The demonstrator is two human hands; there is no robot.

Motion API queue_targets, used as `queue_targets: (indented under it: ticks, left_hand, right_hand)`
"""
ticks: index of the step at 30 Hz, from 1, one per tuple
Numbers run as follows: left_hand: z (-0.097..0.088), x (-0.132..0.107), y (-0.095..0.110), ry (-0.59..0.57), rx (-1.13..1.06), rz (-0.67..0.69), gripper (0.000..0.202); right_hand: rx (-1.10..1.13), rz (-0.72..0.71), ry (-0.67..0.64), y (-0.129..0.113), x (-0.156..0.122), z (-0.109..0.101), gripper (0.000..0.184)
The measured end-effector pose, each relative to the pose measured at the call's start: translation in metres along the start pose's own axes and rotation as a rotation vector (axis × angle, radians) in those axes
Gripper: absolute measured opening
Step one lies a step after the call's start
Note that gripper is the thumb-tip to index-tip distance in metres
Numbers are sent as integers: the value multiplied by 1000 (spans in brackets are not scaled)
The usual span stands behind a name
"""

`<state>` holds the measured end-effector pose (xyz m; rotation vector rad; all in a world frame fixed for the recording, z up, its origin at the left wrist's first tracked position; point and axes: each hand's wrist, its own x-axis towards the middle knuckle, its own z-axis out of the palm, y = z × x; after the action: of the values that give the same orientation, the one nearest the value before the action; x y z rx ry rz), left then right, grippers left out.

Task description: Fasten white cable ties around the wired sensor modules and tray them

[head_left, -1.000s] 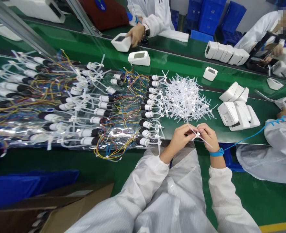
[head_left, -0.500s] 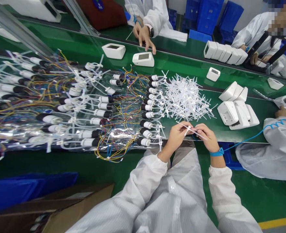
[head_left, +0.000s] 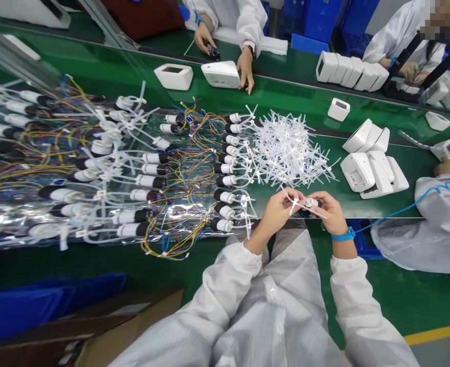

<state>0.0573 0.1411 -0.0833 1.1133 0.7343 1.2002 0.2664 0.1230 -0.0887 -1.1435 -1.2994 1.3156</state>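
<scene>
My left hand (head_left: 280,213) pinches a thin translucent tube with a small white connector (head_left: 293,203) on it, just past the table's front edge. Opposite it, my right hand (head_left: 331,213) has its fingers closed round a small pump with a white head (head_left: 311,202). One length of the tube runs across below the pump head towards my right fingers; whether it is joined to the pump I cannot tell. Beyond my hands lies a heap of similar tubes with connectors (head_left: 286,148). Left of it, several white-and-black pumps (head_left: 225,210) lie in rows with coloured wires and tubes.
White device housings (head_left: 379,176) are stacked to the right. A blue coiled cord (head_left: 396,211) runs rightward from my wristband (head_left: 343,236). A green conveyor belt (head_left: 286,97) carries white devices (head_left: 220,75) past co-workers. Beside one device is a co-worker's hand (head_left: 245,70).
The pump's white head now shows between my hands, where mostly the tube showed before. A co-worker across the belt has turned a white device and moved one hand off to a dark object.
</scene>
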Motion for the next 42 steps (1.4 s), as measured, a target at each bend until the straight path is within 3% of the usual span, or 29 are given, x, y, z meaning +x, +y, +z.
queue_targets:
  ticks: [13, 26, 42]
  left_hand:
    - [-3, 0, 6, -63, 83, 49, 51]
    - [-1, -2, 8, 14, 93, -2, 49]
    - [-7, -5, 10, 16, 319, -22, 38]
  right_hand:
    - [-63, -53, 7, -4, 1, -2, 41]
    - [-60, 2, -30, -13, -1, 0, 40]
    - [-93, 23, -104, -10, 0, -6, 35]
